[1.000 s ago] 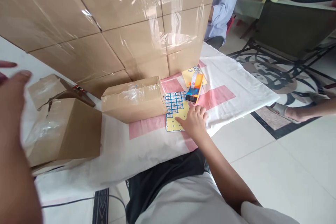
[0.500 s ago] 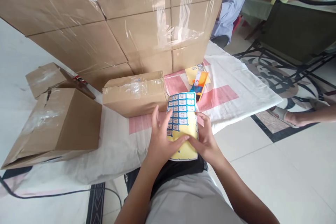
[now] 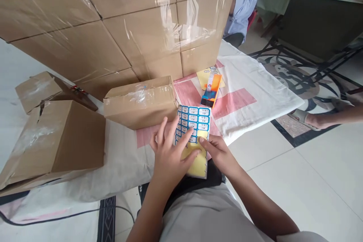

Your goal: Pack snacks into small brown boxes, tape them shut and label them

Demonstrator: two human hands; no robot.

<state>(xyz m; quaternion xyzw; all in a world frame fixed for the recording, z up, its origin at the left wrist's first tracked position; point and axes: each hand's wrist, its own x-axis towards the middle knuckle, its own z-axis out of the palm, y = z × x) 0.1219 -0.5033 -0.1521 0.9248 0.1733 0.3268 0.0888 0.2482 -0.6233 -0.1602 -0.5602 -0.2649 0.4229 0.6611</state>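
A sheet of sticker labels (image 3: 203,118) is held over my lap, at the table's near edge. Blue-bordered printed labels fill its upper part, and bare yellow backing shows below. My right hand (image 3: 222,155) pinches the sheet's right edge, thumb on top and fingers behind. Over the left side of the sheet, my left hand (image 3: 170,153) spreads its fingers, with fingertips over or touching the labels; contact is hard to make out. Just beyond the sheet lies an orange and blue tape dispenser (image 3: 216,83), partly on a yellow sheet (image 3: 202,78).
A closed carton (image 3: 138,102) sits behind my left hand, with another carton (image 3: 76,136) farther left. Stacked, taped boxes (image 3: 141,34) form a wall at the back. A person's sleeve (image 3: 246,3) and a dark chair (image 3: 326,26) are at right.
My left hand has lifted off its grip on the sheet and spread its fingers. The sheet has turned and shifted slightly, showing more labels. The camera view has also moved a little.
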